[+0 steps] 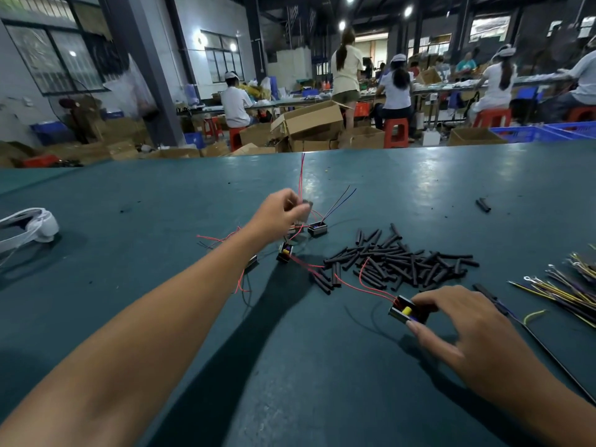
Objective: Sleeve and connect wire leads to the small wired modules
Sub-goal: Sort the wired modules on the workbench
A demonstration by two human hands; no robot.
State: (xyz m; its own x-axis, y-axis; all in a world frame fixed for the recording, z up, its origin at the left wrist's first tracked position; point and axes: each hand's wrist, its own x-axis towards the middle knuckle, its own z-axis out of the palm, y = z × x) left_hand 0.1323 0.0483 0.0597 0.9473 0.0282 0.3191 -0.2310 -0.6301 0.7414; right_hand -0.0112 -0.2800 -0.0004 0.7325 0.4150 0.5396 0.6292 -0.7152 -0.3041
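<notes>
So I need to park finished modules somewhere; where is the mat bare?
Bare mat lies between the two forearms, and beyond the sleeve pile toward the far edge. It is crowded around the loose modules by the left hand and the wire bundle at right.

A factory assembly hall: capped workers (234,101) at long benches (290,103) among cardboard cartons (309,122).

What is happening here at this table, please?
A person is working with small wired modules on a green table. The left hand lifts one module by pinching it above a small group. The right hand grips another module on the table. A pile of black sleeves lies between, untouched.
</notes>
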